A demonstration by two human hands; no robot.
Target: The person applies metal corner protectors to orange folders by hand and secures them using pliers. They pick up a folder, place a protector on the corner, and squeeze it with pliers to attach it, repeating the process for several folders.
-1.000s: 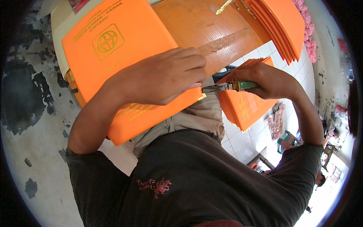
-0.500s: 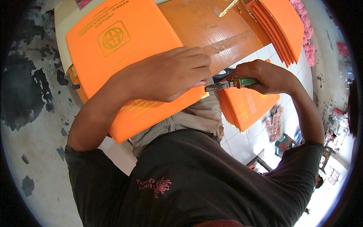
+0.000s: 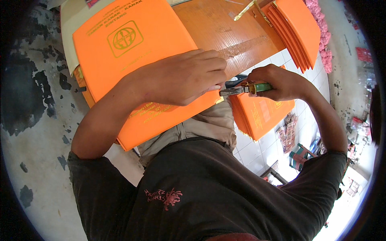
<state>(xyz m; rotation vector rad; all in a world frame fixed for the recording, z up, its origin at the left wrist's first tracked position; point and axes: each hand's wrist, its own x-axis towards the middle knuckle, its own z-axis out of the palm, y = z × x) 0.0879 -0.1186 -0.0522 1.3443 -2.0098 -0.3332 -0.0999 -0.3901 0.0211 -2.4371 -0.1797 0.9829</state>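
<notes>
A large orange folder (image 3: 157,44) with gold printing and an emblem lies slanted over the table and my lap. My left hand (image 3: 191,76) rests across it, its fingers curled over the right edge and the thumb pressed near the corner. In my right hand (image 3: 277,82) is a pair of pliers (image 3: 234,91) with green handles, my fingers wrapped round them. Their jaws meet the folder's corner, just beside my left thumb. A small gold corner piece (image 3: 219,101) shows below the jaws. What the jaws grip is too small to make out.
On the wooden table (image 3: 217,28), a stack of orange folders (image 3: 295,30) stands at the far right, with a gold strip (image 3: 244,11) near it. More orange folders (image 3: 257,116) sit lower, right of my lap. Pink bundles (image 3: 325,44) line the wall; a green stool (image 3: 299,156) stands farther off.
My hands, the pliers and the folder keep nearly the same places. The whole view has shifted slightly; the pliers' jaws stay at the folder's corner.
</notes>
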